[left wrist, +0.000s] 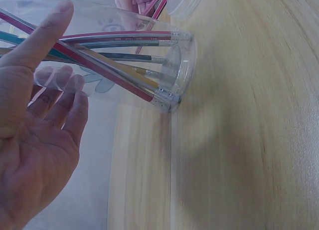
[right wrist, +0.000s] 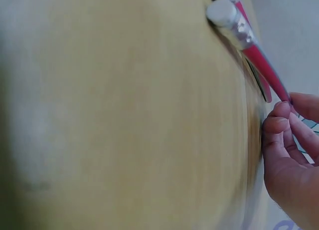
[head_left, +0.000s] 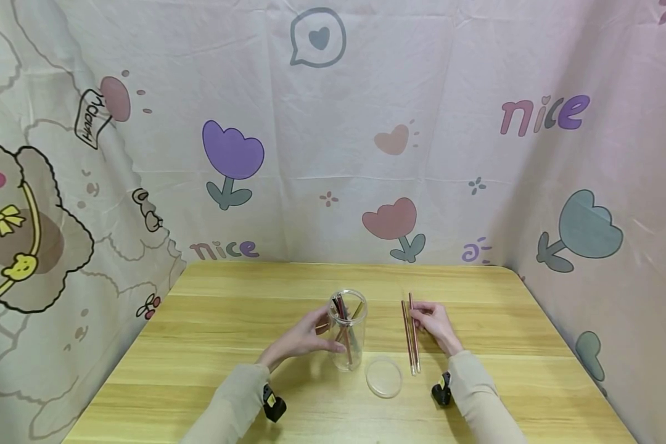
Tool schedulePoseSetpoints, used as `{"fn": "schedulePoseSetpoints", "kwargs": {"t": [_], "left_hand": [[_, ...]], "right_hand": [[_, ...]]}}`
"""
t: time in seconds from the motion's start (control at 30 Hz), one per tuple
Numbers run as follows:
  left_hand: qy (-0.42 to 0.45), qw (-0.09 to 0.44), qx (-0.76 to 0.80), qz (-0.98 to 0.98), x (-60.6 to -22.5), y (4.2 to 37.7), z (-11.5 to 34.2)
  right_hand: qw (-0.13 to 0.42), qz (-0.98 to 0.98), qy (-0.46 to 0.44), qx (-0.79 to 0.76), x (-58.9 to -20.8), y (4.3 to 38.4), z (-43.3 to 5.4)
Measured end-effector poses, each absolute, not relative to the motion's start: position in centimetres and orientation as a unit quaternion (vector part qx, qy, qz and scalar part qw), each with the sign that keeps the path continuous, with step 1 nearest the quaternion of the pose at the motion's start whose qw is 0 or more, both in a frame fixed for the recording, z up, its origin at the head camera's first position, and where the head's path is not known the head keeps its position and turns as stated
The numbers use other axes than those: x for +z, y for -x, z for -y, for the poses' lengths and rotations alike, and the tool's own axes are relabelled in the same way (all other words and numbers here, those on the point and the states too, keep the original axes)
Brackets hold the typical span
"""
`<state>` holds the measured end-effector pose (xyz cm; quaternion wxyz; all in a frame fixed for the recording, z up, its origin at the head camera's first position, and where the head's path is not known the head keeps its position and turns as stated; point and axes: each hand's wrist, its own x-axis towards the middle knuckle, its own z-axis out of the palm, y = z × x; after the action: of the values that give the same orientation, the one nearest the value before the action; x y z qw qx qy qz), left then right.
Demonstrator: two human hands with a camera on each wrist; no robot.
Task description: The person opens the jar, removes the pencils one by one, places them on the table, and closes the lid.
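Observation:
A clear jar (head_left: 361,345) stands upright on the table, several pencils (left wrist: 124,43) with eraser ends down inside it. My left hand (head_left: 305,336) holds the jar from the left, thumb in front and fingers curled behind. To the right, my right hand (head_left: 433,320) pinches a red pencil (head_left: 414,336) near its far end between thumb and fingers. Its white eraser (right wrist: 222,13) points toward me. A second red pencil (head_left: 407,336) lies on the table beside it, nearly parallel. In the right wrist view, the fingertips (right wrist: 281,110) meet at the pencil's shaft.
A round clear lid (head_left: 384,377) lies on the wooden table (head_left: 200,370), between the jar and the two red pencils. Behind the table and at both sides hangs a printed cloth (head_left: 311,123). A black wrist camera (head_left: 274,404) sits by the left sleeve.

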<state>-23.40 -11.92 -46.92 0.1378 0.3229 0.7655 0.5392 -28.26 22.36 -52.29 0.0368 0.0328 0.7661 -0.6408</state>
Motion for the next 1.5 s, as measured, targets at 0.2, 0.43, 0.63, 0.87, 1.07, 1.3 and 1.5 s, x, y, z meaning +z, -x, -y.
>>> {"fn": "schedulePoseSetpoints", "kwargs": {"t": [0.2, 0.43, 0.63, 0.87, 1.07, 1.3, 1.5], "left_hand": [[-0.320, 0.138, 0.537, -0.769, -46.9, 23.4, 11.9], [-0.323, 0.135, 0.537, -0.767, -46.9, 23.6, 11.9], [-0.322, 0.140, 0.536, -0.768, -46.9, 23.4, 11.9], [-0.328, 0.137, 0.536, -0.766, -46.9, 23.5, 11.8], [-0.328, 0.135, 0.536, -0.766, -46.9, 23.5, 11.8], [-0.323, 0.139, 0.539, -0.766, -46.9, 23.4, 11.8], [-0.325, 0.138, 0.540, -0.764, -46.9, 23.4, 11.8]], "right_hand": [[0.047, -0.783, -0.021, -0.620, -52.3, 28.5, -22.2], [0.047, -0.791, -0.018, -0.610, -52.3, 28.6, -22.0], [0.039, -0.804, -0.018, -0.593, -51.8, 28.2, -21.6], [0.034, -0.825, -0.037, -0.562, -52.4, 28.5, -21.5], [0.034, -0.845, -0.039, -0.532, -52.0, 28.4, -21.2], [0.024, -0.869, -0.039, -0.493, -51.7, 28.3, -20.9], [0.017, -0.880, -0.038, -0.474, -51.8, 28.3, -20.8]]}}
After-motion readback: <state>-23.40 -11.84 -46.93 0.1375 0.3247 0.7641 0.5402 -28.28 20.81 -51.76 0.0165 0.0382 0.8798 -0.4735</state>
